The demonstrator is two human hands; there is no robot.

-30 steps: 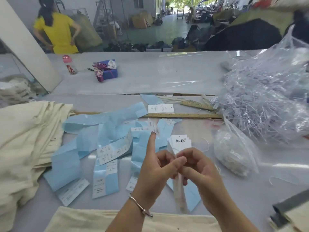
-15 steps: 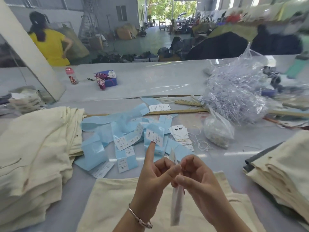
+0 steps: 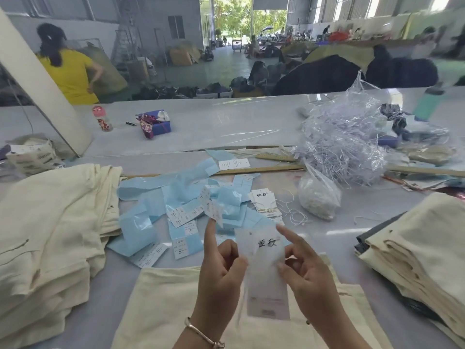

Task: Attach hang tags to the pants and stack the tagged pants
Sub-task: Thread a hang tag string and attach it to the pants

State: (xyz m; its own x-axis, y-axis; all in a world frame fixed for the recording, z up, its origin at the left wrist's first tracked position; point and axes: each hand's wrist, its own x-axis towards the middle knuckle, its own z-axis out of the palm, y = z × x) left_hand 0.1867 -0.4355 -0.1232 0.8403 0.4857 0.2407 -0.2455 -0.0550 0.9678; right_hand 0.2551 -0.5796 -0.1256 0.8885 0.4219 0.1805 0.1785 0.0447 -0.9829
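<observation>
Hang tag (image 3: pixel 264 263) upright, pinched between left hand (image 3: pixel 221 275) and right hand (image 3: pixel 305 270); both index fingers raised, grip edges blurred.

On our grey table (image 3: pixel 327 238) we see cream pants stacks left (image 3: pixel 50 222) and right (image 3: pixel 425 250), one pair near (image 3: pixel 176 306), blue label strips (image 3: pixel 161 205), hang tags (image 3: pixel 264 202) centre.

- Hang tag (image 3: pixel 264 263), between left hand (image 3: pixel 221 270) and right hand (image 3: pixel 304 273): motion-blurred; lower print unreadable.
- Pants (image 3: pixel 156 308) beneath both hands: cut off by bottom edge; forearms hide the middle.
- Small sticker (image 3: pixel 214 210) at left index fingertip: text too small to read.
- Cream stack (image 3: pixel 427 250) right of right hand: cut off by right edge.
</observation>
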